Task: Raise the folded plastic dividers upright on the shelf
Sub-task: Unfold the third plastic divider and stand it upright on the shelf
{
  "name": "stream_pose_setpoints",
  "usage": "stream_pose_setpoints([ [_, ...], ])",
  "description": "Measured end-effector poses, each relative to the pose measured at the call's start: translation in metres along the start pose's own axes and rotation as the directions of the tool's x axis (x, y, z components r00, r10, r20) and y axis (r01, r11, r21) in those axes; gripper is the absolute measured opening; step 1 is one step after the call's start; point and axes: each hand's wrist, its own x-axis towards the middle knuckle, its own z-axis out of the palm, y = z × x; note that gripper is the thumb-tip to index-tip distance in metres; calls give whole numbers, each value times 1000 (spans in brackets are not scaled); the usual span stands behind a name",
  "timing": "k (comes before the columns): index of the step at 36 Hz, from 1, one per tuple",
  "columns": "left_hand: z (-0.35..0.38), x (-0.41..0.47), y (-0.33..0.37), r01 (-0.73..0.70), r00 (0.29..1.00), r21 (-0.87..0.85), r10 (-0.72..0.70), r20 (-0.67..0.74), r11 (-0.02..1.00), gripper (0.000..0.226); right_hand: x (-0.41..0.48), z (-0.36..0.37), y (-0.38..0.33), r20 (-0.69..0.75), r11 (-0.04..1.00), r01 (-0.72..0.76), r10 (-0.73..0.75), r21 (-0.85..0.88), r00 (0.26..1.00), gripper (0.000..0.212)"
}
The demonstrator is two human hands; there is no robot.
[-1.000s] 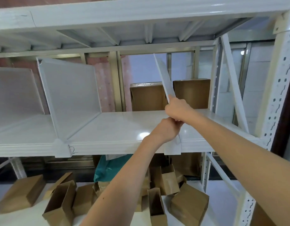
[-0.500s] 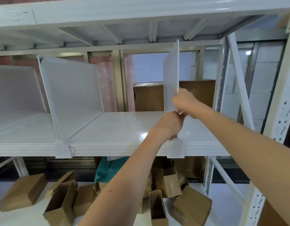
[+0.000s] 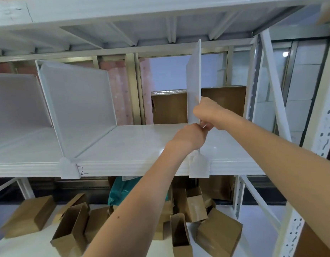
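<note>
Lower deck (image 3: 30, 247) at 6 o'clock — strewn with brown cartons (image 3: 219, 234). On the shelf (image 3: 134, 141), left hand (image 3: 190, 138) and right hand (image 3: 208, 113) clamp the front edge of the upright divider (image 3: 193, 80) at 1 o'clock; second divider (image 3: 77, 104) stands at 10 o'clock.

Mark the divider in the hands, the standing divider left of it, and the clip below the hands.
Held divider (image 3: 193, 76), head view, upper panel.
Standing divider (image 3: 77, 108), head view, broad face.
Clip (image 3: 199, 167), head view, front plate.

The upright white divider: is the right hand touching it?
Touching. The head view shows the right hand gripping the divider at its front edge.
</note>
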Motion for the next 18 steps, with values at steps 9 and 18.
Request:
stream_pose_setpoints([
  [9, 8, 11, -8, -36, 998, -43, 34, -52, 998, 39, -2, -1, -3, 42, 999, -1, 3, -38, 999, 48],
  [18, 29, -3, -21, -36, 983, -175, 3, -186, 984, 27, -6, 3, -2, 47, 999, 17, -15, -43, 999, 57],
])
